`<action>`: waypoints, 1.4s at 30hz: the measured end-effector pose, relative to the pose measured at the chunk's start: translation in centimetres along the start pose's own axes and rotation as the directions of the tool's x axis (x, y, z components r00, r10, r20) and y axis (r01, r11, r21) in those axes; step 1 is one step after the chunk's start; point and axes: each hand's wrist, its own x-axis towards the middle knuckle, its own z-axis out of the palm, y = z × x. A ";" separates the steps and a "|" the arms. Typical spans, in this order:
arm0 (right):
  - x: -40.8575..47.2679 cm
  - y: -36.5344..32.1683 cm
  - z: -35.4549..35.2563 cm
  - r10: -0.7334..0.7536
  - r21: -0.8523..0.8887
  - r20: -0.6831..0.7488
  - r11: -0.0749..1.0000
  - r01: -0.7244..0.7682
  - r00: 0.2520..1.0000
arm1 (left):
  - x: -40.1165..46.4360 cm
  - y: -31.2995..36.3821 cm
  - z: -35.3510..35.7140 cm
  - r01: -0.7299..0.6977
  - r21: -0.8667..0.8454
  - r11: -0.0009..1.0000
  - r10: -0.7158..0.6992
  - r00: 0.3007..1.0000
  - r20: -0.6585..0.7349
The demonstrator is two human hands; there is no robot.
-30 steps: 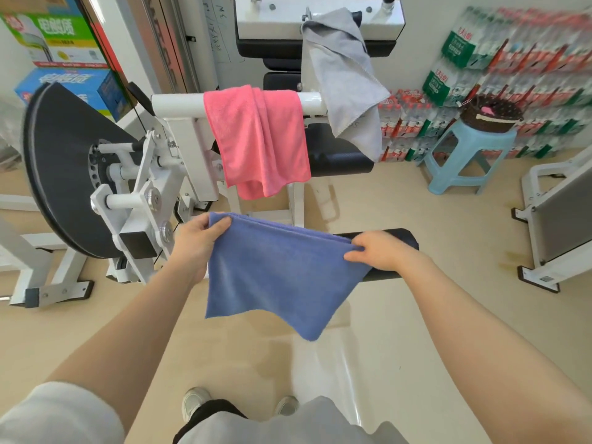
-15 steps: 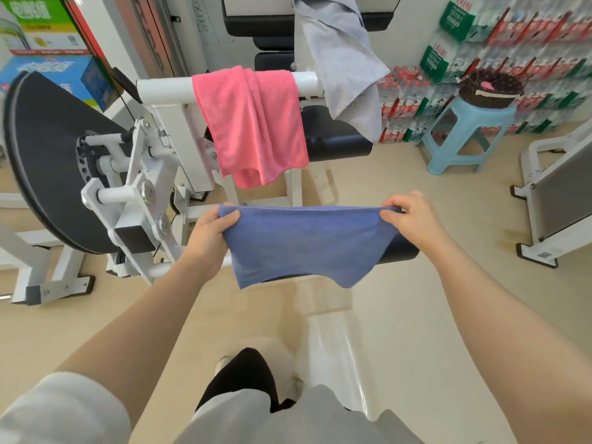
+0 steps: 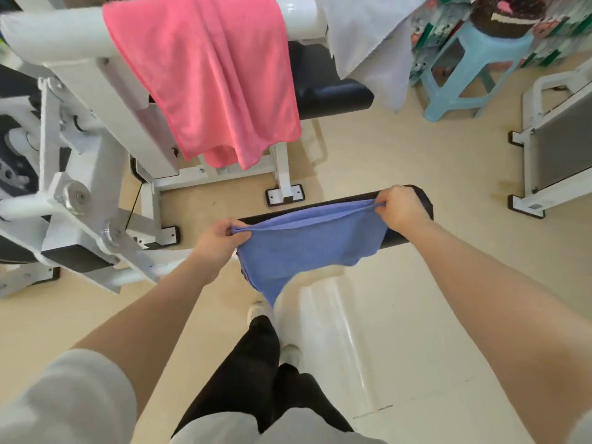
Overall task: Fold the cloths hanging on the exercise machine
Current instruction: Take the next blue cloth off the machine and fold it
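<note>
Blue cloth [image 3: 307, 241] hangs in the air betw. both hands, over the black pad [image 3: 423, 203] of the exercise machine [image 3: 96, 100]. Left hand [image 3: 217, 241] pinches one top corner & right hand [image 3: 400, 208] pinches the other, w/ two edges held together, so it looks folded once. More folds likely left. Pink cloth [image 3: 217, 78] and grey cloth [image 3: 362, 36] hang on the white bar [image 3: 57, 36], not folded yet.

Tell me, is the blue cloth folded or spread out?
Folded once: the blue cloth is doubled, two edges running together along the top between the left hand and right hand, which pinch its corners.
</note>
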 end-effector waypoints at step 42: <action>-2.4 5.2 11.4 0.310 0.693 0.511 0.403 -0.598 0.801 | 0.2 -13.9 8.3 0.375 -0.047 0.926 -0.368 0.869 -0.331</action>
